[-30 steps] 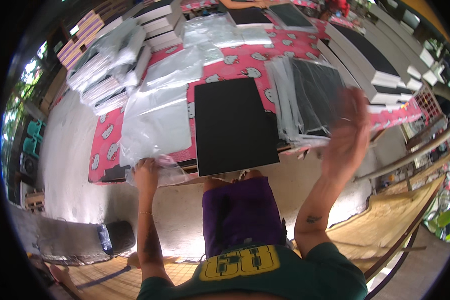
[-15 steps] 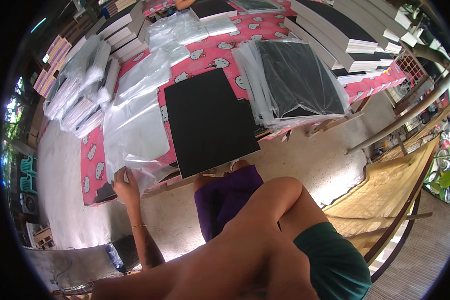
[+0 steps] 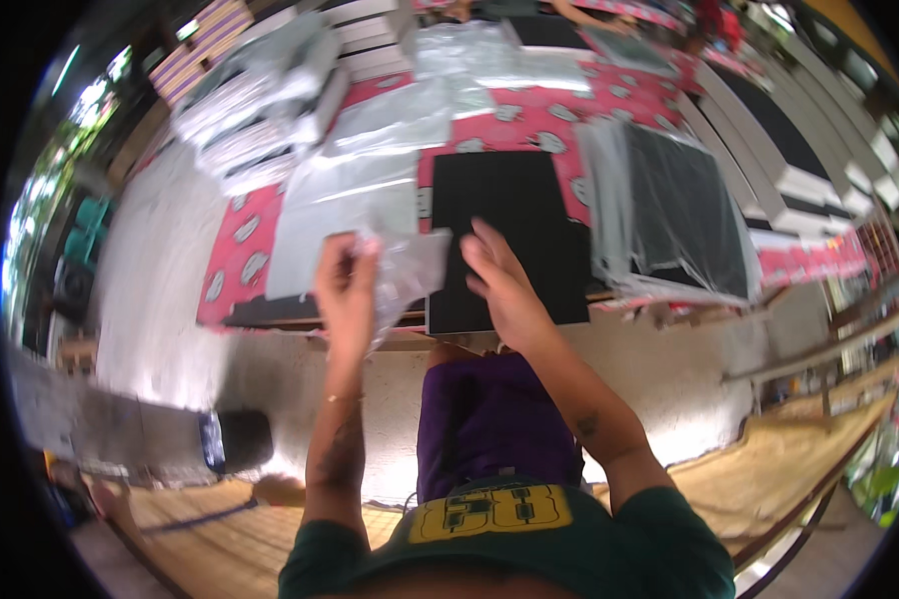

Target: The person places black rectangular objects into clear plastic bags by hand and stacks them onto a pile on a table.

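Note:
My left hand (image 3: 346, 295) is closed on a clear plastic sleeve (image 3: 417, 262), raised above the table's front edge; the sleeve is smeared by motion. To its right my right hand (image 3: 501, 290) is open, fingers stretched and apart, over a black rectangular board (image 3: 494, 185) lying flat. The fingertips come near the sleeve's right edge, and whether they touch it I cannot tell. Beyond my left hand lies a spread of clear plastic sleeves (image 3: 355, 185). Right of the board rests a pile of black boards in clear plastic (image 3: 679, 200).
Thick stacks of white-edged black boards (image 3: 769, 130) stand at the right. Plastic-wrapped bundles (image 3: 255, 95) pile up at the far left. A pink patterned cloth (image 3: 240, 255) covers the table. At the far side another person's arm (image 3: 584, 15) reaches in.
My left hand has lifted the plastic sleeve up and to the right, off the table's front left. My right hand has come into view over the board. The view has shifted.

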The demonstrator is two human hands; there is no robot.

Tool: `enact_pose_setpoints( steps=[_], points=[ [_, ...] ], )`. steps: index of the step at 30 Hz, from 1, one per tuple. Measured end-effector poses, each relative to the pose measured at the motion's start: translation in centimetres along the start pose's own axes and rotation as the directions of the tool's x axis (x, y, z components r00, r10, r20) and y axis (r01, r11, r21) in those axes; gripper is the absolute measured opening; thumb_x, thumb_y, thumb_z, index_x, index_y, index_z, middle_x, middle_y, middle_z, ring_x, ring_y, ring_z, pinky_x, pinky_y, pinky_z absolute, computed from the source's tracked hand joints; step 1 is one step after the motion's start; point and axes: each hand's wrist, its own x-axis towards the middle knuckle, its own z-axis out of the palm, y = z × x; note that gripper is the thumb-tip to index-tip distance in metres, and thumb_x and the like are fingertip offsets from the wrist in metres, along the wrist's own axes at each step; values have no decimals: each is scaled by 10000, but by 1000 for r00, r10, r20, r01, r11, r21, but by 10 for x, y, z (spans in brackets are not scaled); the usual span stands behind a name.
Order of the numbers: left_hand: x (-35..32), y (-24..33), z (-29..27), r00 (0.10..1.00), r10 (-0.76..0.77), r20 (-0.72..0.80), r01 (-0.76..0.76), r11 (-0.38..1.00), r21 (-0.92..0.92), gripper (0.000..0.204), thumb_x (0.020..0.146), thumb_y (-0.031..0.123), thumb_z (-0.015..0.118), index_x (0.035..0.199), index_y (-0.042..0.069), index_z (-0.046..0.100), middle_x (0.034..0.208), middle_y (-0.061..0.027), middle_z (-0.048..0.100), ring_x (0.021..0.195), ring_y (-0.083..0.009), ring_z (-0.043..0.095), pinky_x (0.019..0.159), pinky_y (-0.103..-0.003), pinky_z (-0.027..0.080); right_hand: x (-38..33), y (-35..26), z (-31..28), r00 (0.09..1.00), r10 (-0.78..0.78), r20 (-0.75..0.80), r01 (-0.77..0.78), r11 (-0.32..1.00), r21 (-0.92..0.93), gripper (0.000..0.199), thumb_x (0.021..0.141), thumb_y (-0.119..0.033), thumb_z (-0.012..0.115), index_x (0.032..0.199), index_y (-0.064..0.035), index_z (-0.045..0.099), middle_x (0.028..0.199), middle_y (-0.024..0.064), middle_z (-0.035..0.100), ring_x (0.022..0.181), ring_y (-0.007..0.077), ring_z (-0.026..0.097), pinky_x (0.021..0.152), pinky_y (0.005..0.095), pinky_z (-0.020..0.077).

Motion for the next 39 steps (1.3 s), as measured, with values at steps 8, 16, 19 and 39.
enact_pose_setpoints(
  steps=[8, 16, 19, 39],
  points=[
    [12, -27, 21, 989, 81, 125, -99, 984, 145, 169, 895, 136, 641, 827, -8, 587, 713, -18, 510, 636, -72, 418, 571, -222, 359, 7, 17, -26, 998, -59, -10, 59, 955, 292, 161, 905, -140, 623, 1017, -25, 625, 1005, 63, 658, 933, 161, 632, 858, 334, 503],
    [25, -27, 44, 995, 86, -52, -74, 978, 195, 130, 958, 129, 518, 922, 5, 535, 575, -108, 552, 489, -203, 527, 487, -331, 412, -6, 48, -39, 992, 63, 105, -117, 750, 651, 385, 937, -307, 564, 1203, -33, 517, 1129, 97, 616, 1028, 205, 612, 900, 350, 498],
    [14, -19, 51, 992, -125, 31, 127, 990, -58, 157, 977, 158, 497, 1047, 17, 498, 709, -27, 517, 617, -91, 516, 539, -246, 407, -12, 43, -29, 993, 93, 73, -116, 884, 452, 379, 933, -216, 572, 1249, -25, 489, 1116, 111, 611, 1003, 214, 615, 862, 367, 518],
    [4, -20, -1, 953, -175, -247, 188, 982, 31, 220, 921, 161, 598, 820, -31, 562, 685, -51, 542, 716, -98, 503, 687, -241, 426, -39, 17, -39, 975, -185, 120, 17, 606, 795, 379, 931, -278, 532, 1214, -28, 506, 1238, 143, 559, 1110, 287, 561, 987, 427, 427]
  ],
)
